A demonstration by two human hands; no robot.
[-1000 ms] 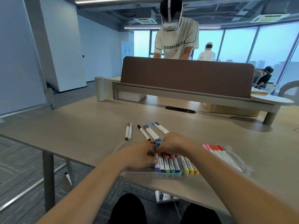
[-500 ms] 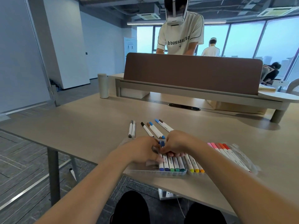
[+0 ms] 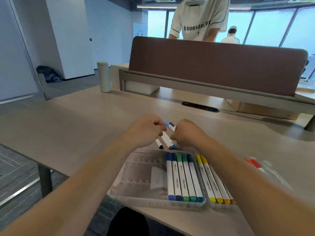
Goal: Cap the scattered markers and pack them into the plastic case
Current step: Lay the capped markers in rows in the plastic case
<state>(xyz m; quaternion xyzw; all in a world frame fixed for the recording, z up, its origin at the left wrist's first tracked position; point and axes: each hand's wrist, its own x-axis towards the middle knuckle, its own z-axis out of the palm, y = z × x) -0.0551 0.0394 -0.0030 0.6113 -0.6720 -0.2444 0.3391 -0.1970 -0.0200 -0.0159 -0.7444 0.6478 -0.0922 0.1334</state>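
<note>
Held both hands low over the table (image 3: pixel 85 120), just beyond the far edge of the plastic case (image 3: pixel 136 169). Curled the left hand (image 3: pixel 146 130) round the upper barrels of the loose markers (image 3: pixel 166 139), white-bodied and fanned on the table between the hands, black, brown and blue ends pointing back at the case. Curled the right hand (image 3: pixel 189 133) too, knuckles up, over the barrels of a blue-capped marker (image 3: pixel 167 124) and a dark-capped marker (image 3: pixel 172 124) just beside it; could not tell whether gripped or merely touched. Found the case lying open and flat at the near table edge, under the forearms: left tray partly bare, with five packed markers (image 3: pixel 182 178) in blues and greens side by side at its right; right tray lined with yellow and orange markers (image 3: pixel 211 179), partly hidden by the right forearm. Saw red and orange markers (image 3: pixel 254 165) further right on clear plastic. Noted a brown divider (image 3: pixel 218 68) across the far side, a white cylinder (image 3: pixel 103 76) near its left end.
</note>
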